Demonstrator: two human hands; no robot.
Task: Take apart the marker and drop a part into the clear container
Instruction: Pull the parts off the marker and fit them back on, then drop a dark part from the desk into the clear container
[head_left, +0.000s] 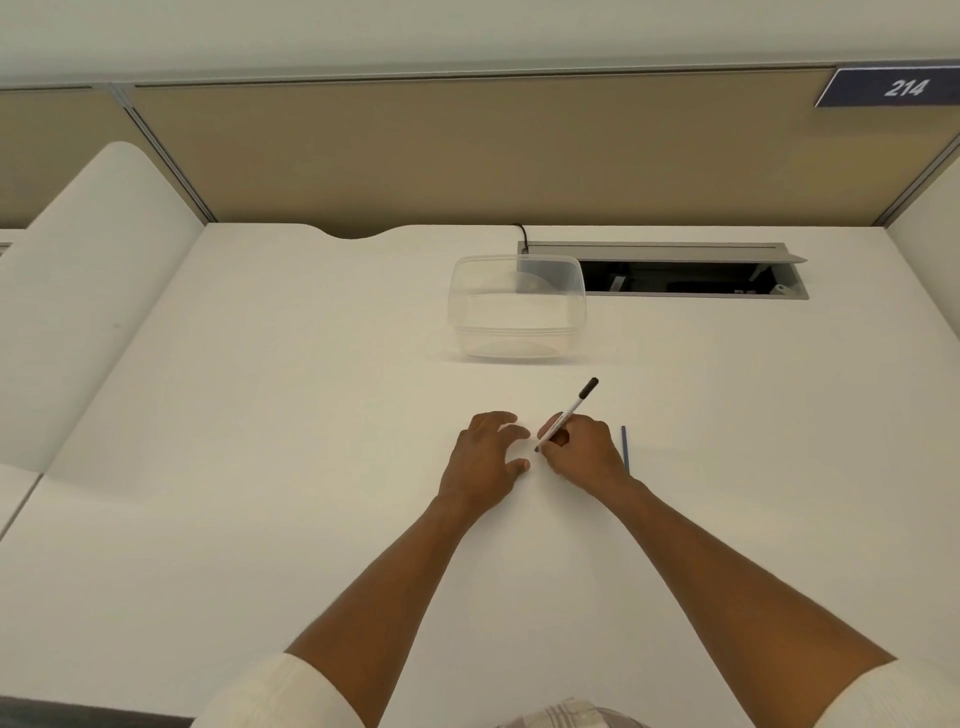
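Note:
A slim white marker (570, 410) with a black cap at its far end slants up and to the right over the white desk (260, 467). My right hand (582, 449) grips its lower part, fingers curled round the barrel. My left hand (485, 457) hovers just left of it, fingers spread and relaxed, holding nothing; its fingertips are near the marker's lower tip. The clear plastic container (517, 306) stands lidless farther back, in line with my hands. It looks empty.
A thin blue stick (625, 449) lies on the desk just right of my right hand. Behind the container an open cable hatch (685, 278) is cut into the desk, with a black cable beside it. A beige partition wall closes the back.

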